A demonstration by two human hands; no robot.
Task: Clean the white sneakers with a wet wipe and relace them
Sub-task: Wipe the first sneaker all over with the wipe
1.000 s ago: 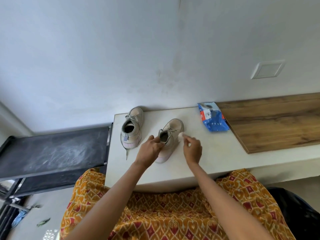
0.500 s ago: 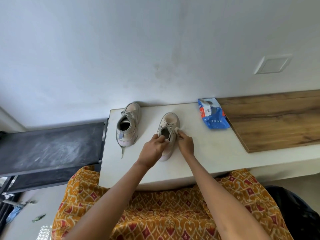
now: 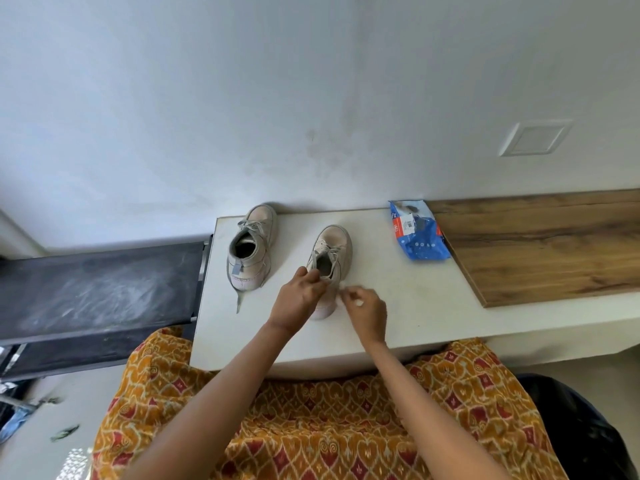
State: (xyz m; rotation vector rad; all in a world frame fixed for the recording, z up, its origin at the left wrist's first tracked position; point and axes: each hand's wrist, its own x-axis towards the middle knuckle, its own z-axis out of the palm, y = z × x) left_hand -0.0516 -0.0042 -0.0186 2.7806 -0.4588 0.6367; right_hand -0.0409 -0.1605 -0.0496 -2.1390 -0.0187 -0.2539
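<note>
1. Two white sneakers stand on the pale worktop [image 3: 415, 306] in the middle of the frame, toes toward the wall [image 3: 242, 98].
2. One, the left sneaker [image 3: 251, 249], sits near the worktop's left edge, its toe close to the back edge at the wall; a lace end [image 3: 239, 301] trails from its heel toward the lower part of the frame.
3. Its partner, the right sneaker [image 3: 334, 251], stands just right of it with a clear strip of worktop between them.
4. Left hand [image 3: 299, 299] grips the collar of the right sneaker at the heel, fingers curled over the rim.
5. Right hand [image 3: 367, 308] is just beside that sneaker's right flank, fingers curled and pinching a small white wet wipe [image 3: 348, 292]; whether the wipe touches the shoe cannot be told.
6. Bare worktop lies open to the right of the hands, as far as the wooden board [image 3: 536, 247], which covers the right part of the surface.
7. A blue wipe packet [image 3: 417, 233] lies flat between the right sneaker and the board, touching the board's left edge; its contents cannot be seen.
8. Both shoe openings face up and look dark inside.
9. A dark bench [image 3: 97, 289] adjoins the worktop's left edge, set lower.
10. Patterned orange cloth [image 3: 329, 427] fills the lower frame at the worktop's front edge.
</note>
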